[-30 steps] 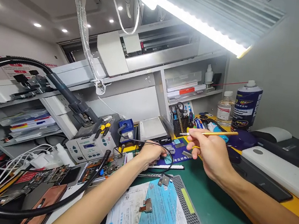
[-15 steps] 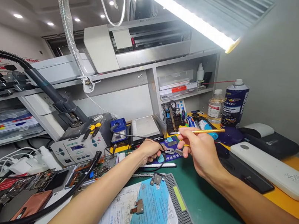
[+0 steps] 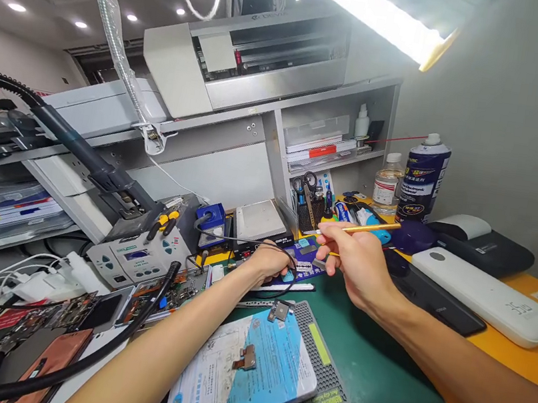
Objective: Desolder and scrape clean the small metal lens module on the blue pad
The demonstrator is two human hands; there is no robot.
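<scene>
My right hand (image 3: 358, 262) is closed in a pinch round a slim knife with a gold-coloured handle (image 3: 371, 228), its pale tip pointing left. Below those fingertips lies a grey blade (image 3: 319, 263); I cannot tell whether they touch it. My left hand (image 3: 270, 260) reaches to the back of the mat with curled fingers, and what they hold is hidden. A thin black cable (image 3: 293, 267) loops over and around that hand. More flat blades (image 3: 304, 267) rest on a blue printed sheet (image 3: 313, 272) between the hands.
A blue-and-white box (image 3: 268, 376) bears a small camera module (image 3: 245, 358) and a metal-cased part (image 3: 280, 311). Behind stand a grey rework station (image 3: 139, 256) and a blue iron stand (image 3: 210, 220). A thick black hose (image 3: 139, 323) crosses the left. A white power bank (image 3: 487, 295) lies right.
The whole view has shifted slightly, so the bench sits a little left and higher. Both hands keep nearly the same poses, the right still gripping the gold-handled knife.
</scene>
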